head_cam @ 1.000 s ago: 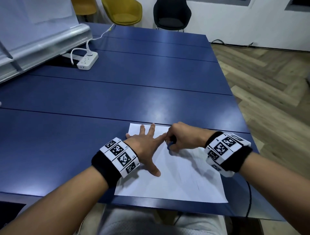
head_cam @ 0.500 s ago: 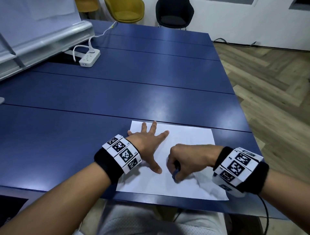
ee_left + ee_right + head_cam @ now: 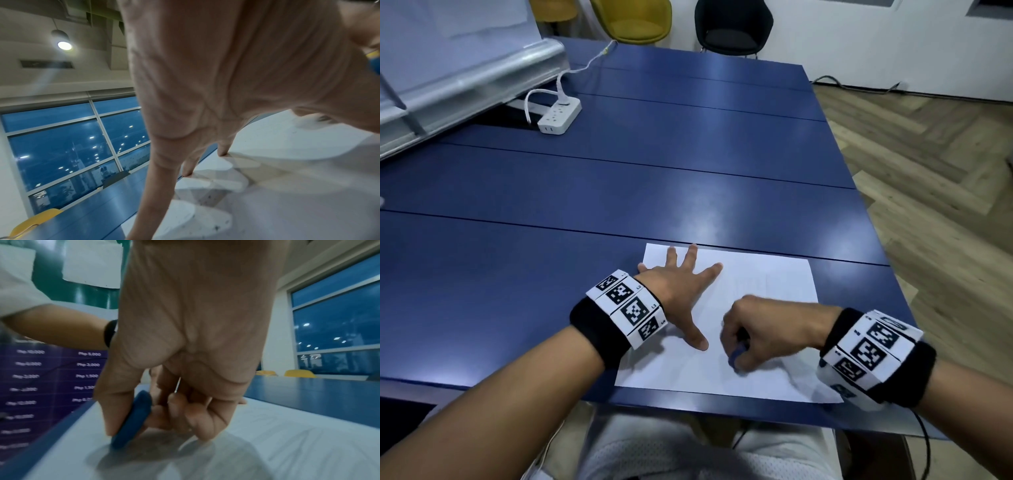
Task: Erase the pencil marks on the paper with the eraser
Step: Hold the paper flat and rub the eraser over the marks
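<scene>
A white sheet of paper (image 3: 767,294) lies on the blue table near its front edge, with faint pencil lines on its right half. My left hand (image 3: 681,284) lies flat on the sheet's left part, fingers spread and pressing it down. My right hand (image 3: 753,339) pinches a blue eraser (image 3: 736,356) between thumb and fingers, its lower end touching the paper near the front middle. In the right wrist view the eraser (image 3: 133,418) stands on edge on the sheet (image 3: 287,443). The left wrist view shows my spread fingers (image 3: 187,167) on the paper (image 3: 298,186).
The blue table (image 3: 654,178) stretches far ahead. A white power strip (image 3: 560,118) with its cable sits at the back left beside a whiteboard stand (image 3: 465,78). Chairs stand beyond the far edge, and wooden floor lies to the right.
My right hand has drawn the eraser from the sheet's top middle, beside the left fingers, down towards the front edge. The left hand has stayed flat on the paper.
</scene>
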`<state>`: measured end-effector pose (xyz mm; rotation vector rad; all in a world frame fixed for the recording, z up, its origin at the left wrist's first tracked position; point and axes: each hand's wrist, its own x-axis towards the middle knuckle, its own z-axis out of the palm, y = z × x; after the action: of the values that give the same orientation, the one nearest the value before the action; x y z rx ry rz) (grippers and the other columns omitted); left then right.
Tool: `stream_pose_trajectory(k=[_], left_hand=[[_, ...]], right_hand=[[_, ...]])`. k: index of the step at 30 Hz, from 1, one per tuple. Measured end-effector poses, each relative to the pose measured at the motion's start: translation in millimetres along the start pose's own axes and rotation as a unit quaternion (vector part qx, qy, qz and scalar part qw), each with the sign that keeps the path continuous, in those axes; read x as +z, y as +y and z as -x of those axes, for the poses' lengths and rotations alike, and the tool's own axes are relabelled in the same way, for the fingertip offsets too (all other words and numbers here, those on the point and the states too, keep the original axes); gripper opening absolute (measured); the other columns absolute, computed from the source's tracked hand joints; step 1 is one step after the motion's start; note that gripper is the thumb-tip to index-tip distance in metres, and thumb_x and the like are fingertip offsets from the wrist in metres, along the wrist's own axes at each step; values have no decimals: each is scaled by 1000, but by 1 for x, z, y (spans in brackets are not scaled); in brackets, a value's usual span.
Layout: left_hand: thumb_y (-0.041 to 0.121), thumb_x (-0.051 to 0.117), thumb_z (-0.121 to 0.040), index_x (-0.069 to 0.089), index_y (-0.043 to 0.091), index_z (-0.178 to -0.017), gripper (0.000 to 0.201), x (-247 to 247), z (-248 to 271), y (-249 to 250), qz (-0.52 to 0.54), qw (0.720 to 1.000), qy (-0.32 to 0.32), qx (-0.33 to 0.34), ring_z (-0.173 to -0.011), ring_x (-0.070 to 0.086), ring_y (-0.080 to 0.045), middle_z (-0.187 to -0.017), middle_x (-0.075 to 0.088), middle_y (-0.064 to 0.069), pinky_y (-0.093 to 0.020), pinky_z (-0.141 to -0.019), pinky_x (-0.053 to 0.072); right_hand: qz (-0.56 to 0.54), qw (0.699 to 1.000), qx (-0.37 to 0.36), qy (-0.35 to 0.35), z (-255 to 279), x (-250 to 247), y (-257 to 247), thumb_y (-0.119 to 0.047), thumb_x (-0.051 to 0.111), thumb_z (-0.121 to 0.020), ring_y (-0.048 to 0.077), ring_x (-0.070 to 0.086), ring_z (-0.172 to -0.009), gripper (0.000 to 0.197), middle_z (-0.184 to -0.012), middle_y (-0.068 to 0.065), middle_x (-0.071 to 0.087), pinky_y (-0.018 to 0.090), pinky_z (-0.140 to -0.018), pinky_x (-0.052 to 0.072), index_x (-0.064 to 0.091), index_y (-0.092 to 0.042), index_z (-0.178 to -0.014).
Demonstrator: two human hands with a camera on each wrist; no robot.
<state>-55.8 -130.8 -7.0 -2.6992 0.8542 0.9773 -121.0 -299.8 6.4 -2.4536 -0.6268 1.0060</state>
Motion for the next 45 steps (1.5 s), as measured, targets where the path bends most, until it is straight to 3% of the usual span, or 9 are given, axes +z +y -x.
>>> stream_pose_trajectory(k=[3,10,12,17,22,27,32,37,45], left_hand=[[70,82,-57,-21,43,-151,142,0,1,1,0,1000,-7,-3,-147,-22,-37,-158,-34,-4,-77,-106,17],[69,83,-54,-21,45,-150,143,1,0,0,-9,1000,5,-4,-148,-17,-38,-160,-29,-5,-76,-102,25],[68,84,-53,-21,46,-149,144,1,-1,0,-4,1000,8,0,-148,-17,-38,-160,-29,-5,-77,-102,23],[70,83,-55,-22,43,-150,144,2,-2,0,-6,1000,0,-6,-148,-21,-38,-159,-33,-4,-78,-104,19],[68,84,-54,-21,46,-149,144,2,-1,-1,3,1000,7,-1,-148,-20,-38,-160,-31,-4,-77,-103,21],[70,82,-56,-22,43,-150,143,1,-2,0,-5,1000,-7,-6,-147,-23,-38,-158,-35,-4,-78,-105,17],[69,82,-57,-23,43,-150,143,1,-1,1,-4,1000,-8,-4,-147,-23,-38,-158,-35,-4,-77,-106,17],[69,82,-58,-23,43,-150,142,0,0,0,2,1000,-11,-4,-147,-24,-37,-157,-36,-4,-78,-106,14],[71,81,-56,-24,43,-149,144,5,-3,-1,-18,1000,6,-2,-148,-19,-39,-158,-33,-5,-76,-104,24]], right_hand=[[0,1000,14,-13,-1,-4,0,-21,79,-74,2,59,-60,6,-73,-10,70,22,-62,52,74,-17,-77],[42,970,72,231,-38,-52,32,-24,71,-77,20,65,-73,7,-77,-1,72,38,-68,56,73,-18,-76],[31,976,62,206,-32,-43,29,-22,72,-72,19,65,-71,5,-76,-2,71,35,-64,56,72,-18,-75],[35,999,5,-13,-12,-15,5,-21,78,-70,7,64,-64,8,-73,-8,72,35,-68,58,74,-17,-75],[23,990,38,137,-28,-38,14,-22,78,-68,8,65,-66,7,-73,-8,73,37,-69,58,74,-19,-73],[48,998,5,-40,-5,-7,-3,-23,79,-72,12,66,-69,10,-76,-6,73,38,-69,59,74,-17,-78],[35,995,45,79,-7,-13,8,-28,78,-67,10,63,-66,12,-74,-10,70,35,-66,56,72,-20,-75],[38,998,19,-35,7,5,-3,-25,79,-72,9,63,-66,12,-78,-6,72,35,-67,55,74,-17,-79],[48,975,80,202,-30,-46,22,-22,73,-76,16,64,-73,5,-79,-4,73,31,-65,53,74,-19,-79]])
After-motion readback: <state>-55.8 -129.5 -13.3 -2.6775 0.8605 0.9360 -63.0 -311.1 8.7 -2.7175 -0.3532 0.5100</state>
